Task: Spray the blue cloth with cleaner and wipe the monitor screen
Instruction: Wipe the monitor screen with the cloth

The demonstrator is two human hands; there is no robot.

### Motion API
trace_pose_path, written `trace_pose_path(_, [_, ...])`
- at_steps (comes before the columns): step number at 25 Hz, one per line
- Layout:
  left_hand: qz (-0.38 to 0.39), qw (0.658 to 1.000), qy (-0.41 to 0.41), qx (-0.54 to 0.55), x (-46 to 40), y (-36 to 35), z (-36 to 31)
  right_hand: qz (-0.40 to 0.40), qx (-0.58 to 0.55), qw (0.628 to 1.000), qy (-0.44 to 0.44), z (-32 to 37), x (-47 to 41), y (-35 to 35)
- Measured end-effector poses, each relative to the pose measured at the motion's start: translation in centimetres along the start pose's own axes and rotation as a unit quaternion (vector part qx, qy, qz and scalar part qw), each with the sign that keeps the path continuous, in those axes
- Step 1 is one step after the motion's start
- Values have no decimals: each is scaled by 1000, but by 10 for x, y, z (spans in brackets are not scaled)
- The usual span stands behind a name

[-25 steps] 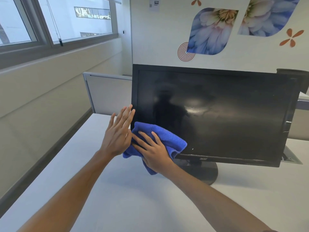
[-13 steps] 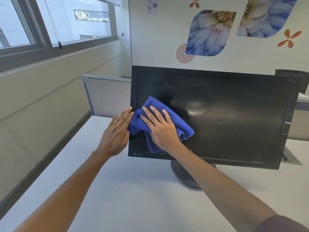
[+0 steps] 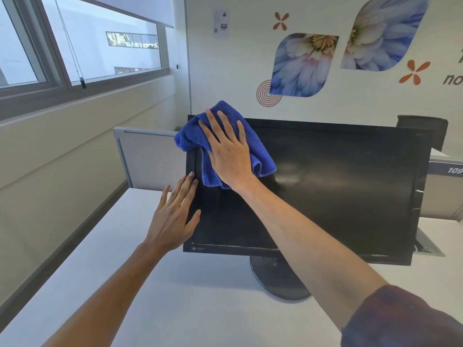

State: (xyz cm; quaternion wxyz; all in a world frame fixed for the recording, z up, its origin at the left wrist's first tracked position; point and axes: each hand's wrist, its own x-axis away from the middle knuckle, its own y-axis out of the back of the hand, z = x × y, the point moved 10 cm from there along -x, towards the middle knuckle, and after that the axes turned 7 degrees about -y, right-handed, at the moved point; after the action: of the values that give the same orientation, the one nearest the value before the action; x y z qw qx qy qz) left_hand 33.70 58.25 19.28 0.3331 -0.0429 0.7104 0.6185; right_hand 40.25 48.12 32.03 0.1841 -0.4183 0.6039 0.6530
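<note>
The head view shows a black monitor [image 3: 325,191] standing on a white worktop [image 3: 175,296]. It stands on a round dark foot [image 3: 273,284].

The right hand [image 3: 229,156] lies flat with its fingers spread wide. It presses the blue cloth [image 3: 258,156] against the top left corner of the screen. The cloth is bunched up, and part of it sticks out past the top edge and the left edge of the monitor. The hand is not closed around the cloth; it only pushes on it with the palm and fingers.

The left hand [image 3: 172,221] is flat and open too. It rests on the left edge of the monitor, lower down than the cloth. Its fingertips are just beside the bottom of the cloth. It holds nothing.

The screen is dark and shiny. Behind the monitor is a white wall with big flower pictures [image 3: 303,63]. A window [image 3: 82,41] is on the left.
</note>
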Motion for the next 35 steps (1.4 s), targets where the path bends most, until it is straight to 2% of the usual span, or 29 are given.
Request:
trace_pose_path(8, [14,1000,15,-16,-1,-5,-3,7,15,999,-29,-58,19,11])
trace_pose_path(15, [-15,997,69,-19,-5,-8,-22,8,43,995,-92,-154,54,33])
trace_pose_path(30, [-20,999,4,-29,-61,-19,-115,5,87,980,-178,-352,122,84])
trace_pose_path(35, [-28,999,16,-23,-72,-24,-125,-2,98,972,-213,-417,134,110])
